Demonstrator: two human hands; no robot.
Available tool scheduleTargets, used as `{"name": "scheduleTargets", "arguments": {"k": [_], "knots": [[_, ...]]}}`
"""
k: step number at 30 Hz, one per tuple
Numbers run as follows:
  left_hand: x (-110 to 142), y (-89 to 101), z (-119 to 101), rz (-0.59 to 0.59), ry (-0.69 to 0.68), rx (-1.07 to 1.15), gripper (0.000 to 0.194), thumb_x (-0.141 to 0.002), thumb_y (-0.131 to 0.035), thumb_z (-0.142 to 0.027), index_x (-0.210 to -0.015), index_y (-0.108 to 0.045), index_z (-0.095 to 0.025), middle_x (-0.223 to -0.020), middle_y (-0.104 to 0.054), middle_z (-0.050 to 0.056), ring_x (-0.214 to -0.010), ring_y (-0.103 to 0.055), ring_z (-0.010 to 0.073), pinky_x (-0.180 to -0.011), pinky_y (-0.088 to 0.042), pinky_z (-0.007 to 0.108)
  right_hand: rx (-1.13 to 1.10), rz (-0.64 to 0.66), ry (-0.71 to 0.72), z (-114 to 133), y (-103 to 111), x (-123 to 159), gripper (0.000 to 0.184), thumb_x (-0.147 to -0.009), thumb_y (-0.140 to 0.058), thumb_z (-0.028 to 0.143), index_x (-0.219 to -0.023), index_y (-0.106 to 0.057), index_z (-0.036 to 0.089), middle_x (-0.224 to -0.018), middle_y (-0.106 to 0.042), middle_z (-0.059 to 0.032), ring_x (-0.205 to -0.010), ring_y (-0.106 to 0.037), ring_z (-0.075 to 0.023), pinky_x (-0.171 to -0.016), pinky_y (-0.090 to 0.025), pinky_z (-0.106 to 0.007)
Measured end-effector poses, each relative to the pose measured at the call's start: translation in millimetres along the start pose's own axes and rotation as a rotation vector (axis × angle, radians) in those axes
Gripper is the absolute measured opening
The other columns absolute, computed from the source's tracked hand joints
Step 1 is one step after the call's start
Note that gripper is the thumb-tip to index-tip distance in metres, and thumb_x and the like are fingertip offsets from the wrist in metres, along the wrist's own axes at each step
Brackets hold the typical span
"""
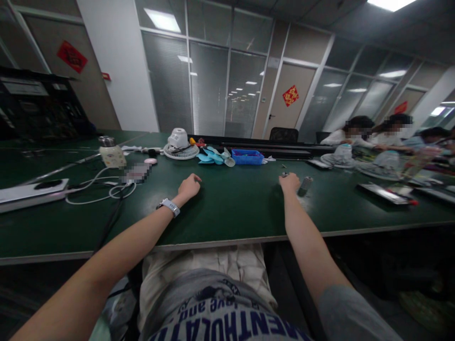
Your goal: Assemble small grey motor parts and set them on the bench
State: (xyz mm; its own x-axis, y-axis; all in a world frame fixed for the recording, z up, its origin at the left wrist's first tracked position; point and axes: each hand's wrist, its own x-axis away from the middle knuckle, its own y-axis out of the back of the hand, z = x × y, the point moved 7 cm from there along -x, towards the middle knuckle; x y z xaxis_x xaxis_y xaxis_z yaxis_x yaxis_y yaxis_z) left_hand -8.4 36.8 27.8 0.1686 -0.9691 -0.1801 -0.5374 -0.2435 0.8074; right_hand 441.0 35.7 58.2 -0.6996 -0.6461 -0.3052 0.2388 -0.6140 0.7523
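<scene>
My left hand (190,186) rests on the green table (227,208), its fingers loosely curled with nothing visible in them; a watch (169,207) is on that wrist. Further right, my right hand (290,182) is closed, and a small grey metal part (285,174) shows at its fingertips. Most of that part is hidden by the fingers. Just right of this hand stands a grey metal cylinder (305,184), apart from it. A tiny thin piece (284,166) lies beyond the right hand.
Along the back are a white fan body (178,142), light blue fan blades (213,155) and a blue basket (248,157). On the left lie a bottle (113,155), white cables (95,201) and a power strip (31,194). Other people (355,135) sit at right, near a tray (384,194).
</scene>
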Motion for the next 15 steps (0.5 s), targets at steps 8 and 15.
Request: {"name": "scheduleTargets", "arguments": {"k": [8,15], "knots": [[0,-0.4,-1,0.0,-0.017,0.035,0.031,-0.08,-0.046,-0.02,-0.105,-0.064,-0.025,-0.096,-0.071,0.01,-0.09,-0.068,0.0288,-0.074,-0.05,0.037,-0.157,0.074,0.001,16,-13,5,0.04,-0.077,-0.072,0.029,-0.114,-0.071,0.016,-0.113,-0.069,-0.0169,-0.112,-0.063,-0.0299,-0.095,-0.049,-0.038],[9,6.4,-16,-0.069,-0.132,0.21,0.031,-0.081,-0.044,-0.015,-0.104,-0.063,-0.023,-0.084,-0.072,0.003,-0.079,-0.068,0.0214,-0.076,-0.05,0.031,-0.467,0.423,0.503,118,-56,98,0.041,-0.073,-0.077,0.037,-0.109,-0.073,0.02,-0.102,-0.074,-0.0056,-0.096,-0.069,-0.0204,-0.088,-0.051,-0.029]]}}
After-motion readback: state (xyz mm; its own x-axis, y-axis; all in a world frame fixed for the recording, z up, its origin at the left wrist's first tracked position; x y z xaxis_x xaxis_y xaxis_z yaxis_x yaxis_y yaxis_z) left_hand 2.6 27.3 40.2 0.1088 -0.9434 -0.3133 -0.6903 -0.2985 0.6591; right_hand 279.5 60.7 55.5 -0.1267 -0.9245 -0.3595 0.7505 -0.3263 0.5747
